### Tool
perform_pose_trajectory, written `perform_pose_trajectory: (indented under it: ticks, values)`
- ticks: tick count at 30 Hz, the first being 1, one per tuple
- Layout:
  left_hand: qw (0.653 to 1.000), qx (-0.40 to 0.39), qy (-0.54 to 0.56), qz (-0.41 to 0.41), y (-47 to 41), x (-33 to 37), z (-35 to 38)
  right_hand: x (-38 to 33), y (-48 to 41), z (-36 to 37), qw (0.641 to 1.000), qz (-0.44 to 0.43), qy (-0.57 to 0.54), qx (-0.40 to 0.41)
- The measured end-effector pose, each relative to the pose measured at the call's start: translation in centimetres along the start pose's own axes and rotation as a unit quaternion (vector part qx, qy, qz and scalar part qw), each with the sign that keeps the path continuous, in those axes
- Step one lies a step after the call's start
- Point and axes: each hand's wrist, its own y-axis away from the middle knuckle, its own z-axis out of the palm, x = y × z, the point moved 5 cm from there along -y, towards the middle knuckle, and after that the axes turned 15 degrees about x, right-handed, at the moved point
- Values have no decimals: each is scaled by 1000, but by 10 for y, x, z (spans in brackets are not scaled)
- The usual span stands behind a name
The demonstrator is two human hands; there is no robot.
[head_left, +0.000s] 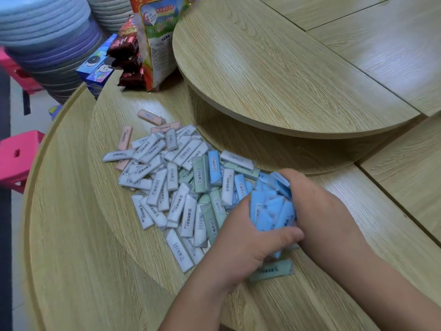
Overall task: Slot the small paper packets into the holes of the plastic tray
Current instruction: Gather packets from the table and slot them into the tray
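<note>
In the head view, a bundle of blue packets is held over the table, pressed between both hands at the near right end of the heap. The left hand is wrapped round the near side of the bundle, its grip clamped on it with the thumb laid across the front. The right hand is curled over the far side, its grip likewise closed on the bundle, though its fingers are mostly hidden behind the paper. A loose pile of packets, mainly white with some green, blue and pink, is spread on the table to the left of the hands, many lying crosswise on one another. A single green packet lies flat just below the left hand. Behind the pile a raised round board is set on the table. At the far left a snack bag, dark red wrappers and blue boxes are placed beside a stack of bowls. A pink stool is seen beyond the table's left edge.
</note>
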Motion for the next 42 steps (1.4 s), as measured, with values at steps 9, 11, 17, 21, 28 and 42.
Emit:
perform_pose_trajectory:
  ticks: [9, 11, 17, 21, 28, 42]
  values:
    - [981, 66, 180, -12, -5, -9, -5, -16, 14, 12, 907, 211, -360, 49]
    - [971, 54, 230, -20, -2, -6, -1, -20, 15, 18, 908, 204, -358, 72]
    - [975, 35, 216, -43, -2, -8, 3, -26, 19, 28, 935, 174, -285, 119]
    - [986, 13, 165, -15, -3, -3, 1, -25, 20, 36, 946, 172, -266, 72]
    - [981, 21, 194, -8, -6, -4, -13, -34, 24, 30, 975, 97, -197, 24]
    - [966, 194, 169, -39, -11, -3, -82, -20, 6, 58, 979, 104, -159, 79]
